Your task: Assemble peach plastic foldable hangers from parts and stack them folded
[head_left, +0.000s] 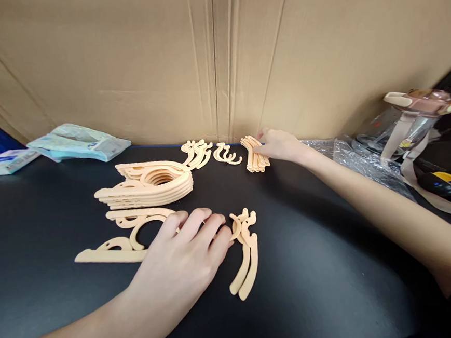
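My left hand [183,262] reaches over a beige plastic hanger part [113,255] in front of me, its fingers bent down over it. The fingertips and what lies under them are partly hidden. Just right of it lie two long curved hanger pieces [246,264] with a hook [237,227] touching them. Farther back, my right hand [281,145] has its fingers closed at the right side of a bundle of curved hanger pieces [254,163]. A neat stack of hanger parts [149,191] lies beyond my left hand.
Along the back lie several loose hooks [226,154] and a cluster of short hanger pieces [197,154]. At the left is a tissue pack [81,144]. Clear plastic wrap [366,167] and a strapped bottle [412,121] stand at the right. Cardboard [141,53] rises behind the black tabletop [318,280].
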{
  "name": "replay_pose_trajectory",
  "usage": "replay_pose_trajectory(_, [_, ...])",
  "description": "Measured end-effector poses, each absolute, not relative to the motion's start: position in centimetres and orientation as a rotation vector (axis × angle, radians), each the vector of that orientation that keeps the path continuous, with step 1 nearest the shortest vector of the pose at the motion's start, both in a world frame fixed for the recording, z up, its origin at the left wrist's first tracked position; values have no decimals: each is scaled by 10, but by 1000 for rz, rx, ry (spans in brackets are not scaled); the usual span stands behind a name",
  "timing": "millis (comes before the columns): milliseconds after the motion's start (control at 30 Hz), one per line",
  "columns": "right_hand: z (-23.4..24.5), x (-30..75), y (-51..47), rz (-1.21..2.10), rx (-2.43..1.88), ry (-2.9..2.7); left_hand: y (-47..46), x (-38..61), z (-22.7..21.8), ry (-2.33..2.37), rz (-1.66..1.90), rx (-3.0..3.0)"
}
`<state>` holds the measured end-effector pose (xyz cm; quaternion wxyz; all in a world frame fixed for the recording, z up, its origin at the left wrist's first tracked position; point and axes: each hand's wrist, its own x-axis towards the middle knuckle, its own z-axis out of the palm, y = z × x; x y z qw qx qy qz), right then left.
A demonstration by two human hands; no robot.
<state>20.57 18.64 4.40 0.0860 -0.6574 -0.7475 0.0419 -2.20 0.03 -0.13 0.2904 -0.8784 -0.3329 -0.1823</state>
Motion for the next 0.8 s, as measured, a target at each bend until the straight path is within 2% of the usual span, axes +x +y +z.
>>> replay_pose_trajectory(167, [60, 211, 180, 136, -1771, -2223, 1, -21, -3, -880, -488, -2352])
replay_pose_trajectory(300, [67, 213, 156, 81, -1412, -2386, 0, -21, -3, -861, -459, -2357])
replay_pose_trajectory(533, [36, 217, 105, -448, -1039, -2775, -1, -22, -1, -848, -466, -2373])
replay_pose_trajectory(800, [12, 224, 100, -506, -858, -2684, 0, -20, -1, -814, -509, -2379])
